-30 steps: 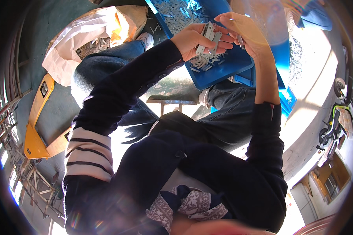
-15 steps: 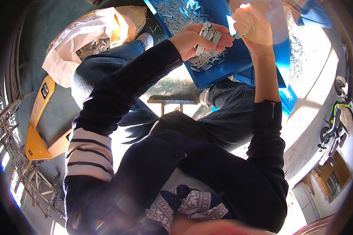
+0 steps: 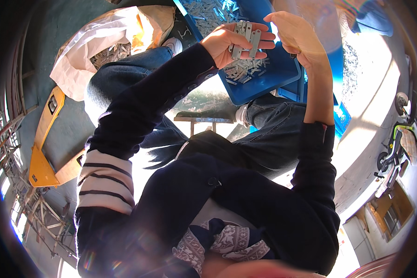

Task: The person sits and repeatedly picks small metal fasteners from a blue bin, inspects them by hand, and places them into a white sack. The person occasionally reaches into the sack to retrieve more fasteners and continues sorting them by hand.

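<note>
Beside the left knee (image 3: 107, 85), paper sack (image 3: 72, 69): open, with loose bits (image 3: 110, 54) inside.
Left hand (image 3: 223, 44): fingers spread, thumb over grey metal pieces (image 3: 255, 44) on them; press gently so none slide off.
Blue bin (image 3: 259, 92): under that hand, many small strips (image 3: 243, 70) inside; it can catch drops.
Right hand (image 3: 302, 42): fingers curled, something small and dark (image 3: 293, 56) peeking out; I can't tell the grip.

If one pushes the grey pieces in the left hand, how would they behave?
The grey pieces are probably stiff: edges look straight. They should slide rather than roll, since their sides look flat. They might shift, as only the thumb of the left hand lies over them.
</note>
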### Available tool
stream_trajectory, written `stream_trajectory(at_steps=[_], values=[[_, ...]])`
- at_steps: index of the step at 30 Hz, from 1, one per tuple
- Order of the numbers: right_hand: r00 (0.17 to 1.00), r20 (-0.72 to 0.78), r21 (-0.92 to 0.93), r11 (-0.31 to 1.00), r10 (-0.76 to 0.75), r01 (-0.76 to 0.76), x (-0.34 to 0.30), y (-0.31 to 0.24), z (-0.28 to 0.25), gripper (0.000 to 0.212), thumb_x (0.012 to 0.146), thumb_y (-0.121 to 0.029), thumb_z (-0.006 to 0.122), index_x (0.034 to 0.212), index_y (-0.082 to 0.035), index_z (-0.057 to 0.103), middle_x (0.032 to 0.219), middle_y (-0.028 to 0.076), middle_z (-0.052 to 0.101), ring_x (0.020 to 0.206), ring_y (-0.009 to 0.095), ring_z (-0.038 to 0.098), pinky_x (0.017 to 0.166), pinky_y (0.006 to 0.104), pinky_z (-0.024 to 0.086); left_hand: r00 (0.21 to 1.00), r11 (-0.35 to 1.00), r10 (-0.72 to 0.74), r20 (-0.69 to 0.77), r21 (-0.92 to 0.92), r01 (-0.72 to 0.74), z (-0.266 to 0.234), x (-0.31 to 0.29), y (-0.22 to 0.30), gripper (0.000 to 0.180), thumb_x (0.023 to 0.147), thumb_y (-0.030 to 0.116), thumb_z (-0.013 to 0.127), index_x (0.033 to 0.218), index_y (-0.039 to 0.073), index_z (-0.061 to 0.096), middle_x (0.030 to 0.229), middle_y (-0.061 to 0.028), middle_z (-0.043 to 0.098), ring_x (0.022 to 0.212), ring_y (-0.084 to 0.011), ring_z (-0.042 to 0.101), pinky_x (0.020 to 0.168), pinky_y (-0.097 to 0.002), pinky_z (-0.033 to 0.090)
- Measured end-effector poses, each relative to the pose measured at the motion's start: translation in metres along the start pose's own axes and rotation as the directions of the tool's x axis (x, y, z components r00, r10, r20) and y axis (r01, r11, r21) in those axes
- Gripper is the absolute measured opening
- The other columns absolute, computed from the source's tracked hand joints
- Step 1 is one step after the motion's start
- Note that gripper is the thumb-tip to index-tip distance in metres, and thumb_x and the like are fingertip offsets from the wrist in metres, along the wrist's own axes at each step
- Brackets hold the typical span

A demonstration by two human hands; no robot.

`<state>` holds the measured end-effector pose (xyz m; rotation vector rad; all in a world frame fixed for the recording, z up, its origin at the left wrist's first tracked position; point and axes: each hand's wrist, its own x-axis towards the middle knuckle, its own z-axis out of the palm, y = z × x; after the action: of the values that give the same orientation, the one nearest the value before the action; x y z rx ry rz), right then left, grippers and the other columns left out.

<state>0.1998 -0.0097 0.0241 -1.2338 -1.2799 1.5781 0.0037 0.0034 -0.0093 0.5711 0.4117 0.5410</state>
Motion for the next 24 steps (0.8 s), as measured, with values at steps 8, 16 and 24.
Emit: stream_trajectory(at_steps=[8,16,24], values=[[1.0,-0.002,-0.504,0.864,-0.005,0.004,0.0,-0.008,0.022,0.029,0.075,-0.034,0.06,0.092,-0.01,0.061,0.057,0.0,0.047,0.042,0.003,0.034,0.035,0.0171,0.02,0.993,0.974,-0.052,-0.105,0.216,0.074,-0.002,-0.004,0.001,0.033,0.074,0.001,0.059,0.106,0.002,0.051,0.098,-0.0133,0.057,0.093,-0.0246,0.057,0.069,-0.0277,0.05],[0.99,0.068,-0.521,0.851,0.122,-0.069,-0.001,-0.007,0.017,0.034,0.074,-0.039,0.059,0.095,-0.012,0.059,0.056,-0.001,0.047,0.042,0.003,0.032,0.036,0.0172,0.021,0.988,0.983,-0.04,-0.149,0.169,0.065,-0.002,-0.004,-0.002,0.034,0.075,0.004,0.06,0.107,0.003,0.049,0.097,-0.0127,0.055,0.082,-0.0202,0.059,0.064,-0.0258,0.049],[0.945,0.203,-0.734,0.599,-0.256,0.32,-0.005,-0.013,0.029,0.016,0.078,-0.01,0.058,0.094,-0.011,0.057,0.075,0.006,0.06,0.059,0.014,0.056,0.049,0.0227,0.044,0.979,0.99,-0.097,-0.178,-0.114,0.077,-0.009,-0.002,0.002,0.023,0.078,0.001,0.056,0.1,-0.003,0.051,0.09,-0.0162,0.054,0.078,-0.0201,0.06,0.068,-0.0222,0.052]])
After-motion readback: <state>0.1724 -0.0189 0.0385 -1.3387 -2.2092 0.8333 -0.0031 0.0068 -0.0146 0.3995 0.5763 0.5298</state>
